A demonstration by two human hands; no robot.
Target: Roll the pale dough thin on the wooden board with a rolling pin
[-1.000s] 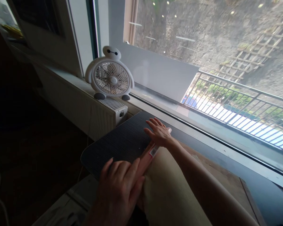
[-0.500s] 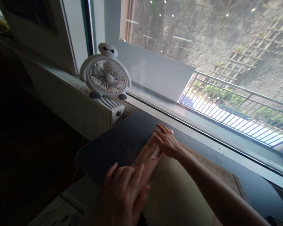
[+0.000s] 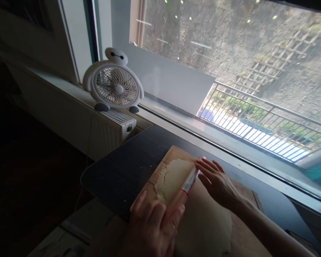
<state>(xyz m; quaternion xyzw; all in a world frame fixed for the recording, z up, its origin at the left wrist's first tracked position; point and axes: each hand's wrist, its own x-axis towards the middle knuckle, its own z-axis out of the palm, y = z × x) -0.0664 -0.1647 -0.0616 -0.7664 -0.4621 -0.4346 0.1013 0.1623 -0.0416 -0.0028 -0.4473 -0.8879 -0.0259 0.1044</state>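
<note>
A rolling pin point(image 3: 182, 196) with a printed label lies slantwise across a sheet of pale dough point(image 3: 205, 221). The dough is rolled flat, with a ragged, cracked left edge, on a wooden board point(image 3: 176, 152). My left hand point(image 3: 152, 228) is around the pin's near end, fingers bent over its left side and thumb on its right. At the far end, my right hand point(image 3: 216, 180) rests its stretched, slightly spread fingers against the pin, palm off to the right. My left hand and forearm hide the dough's near part.
The board lies on a dark table point(image 3: 120, 167) by a window point(image 3: 176, 128). Beyond the table's far left corner, a white fan point(image 3: 119, 88) stands on a radiator point(image 3: 107, 130). A dark flat object point(image 3: 302, 240) lies at the right edge.
The rolling pin and my right hand have moved right across the dough, uncovering its cracked left part. My left hand has closed more around the near end. The view has shifted slightly.
</note>
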